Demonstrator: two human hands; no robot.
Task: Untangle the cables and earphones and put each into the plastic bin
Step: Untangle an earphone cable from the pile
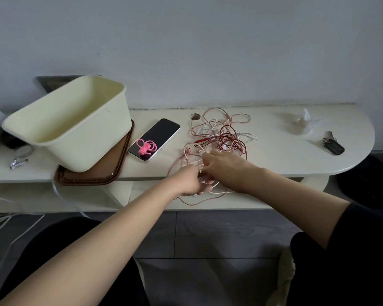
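Both hands at the worktop's (263, 160) near edge. Left hand (189, 182) fisted around a bunch of pale pink cable; right hand (224, 165), touching it, fingers curled into the same strands. Tangle of cables (222, 134) (pink, dark red, white) lies just beyond the hands. Plastic bin (75, 129), tilted on a brown tray (111, 168), well left of them; phone (154, 139) between, bright pink coiled cord (146, 147) on it.

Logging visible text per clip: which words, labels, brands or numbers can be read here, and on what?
None can be read.
The phone has a dark screen.
The plastic bin shows no label.
Any print on the foil wrapper or key fob is too small and blurred.
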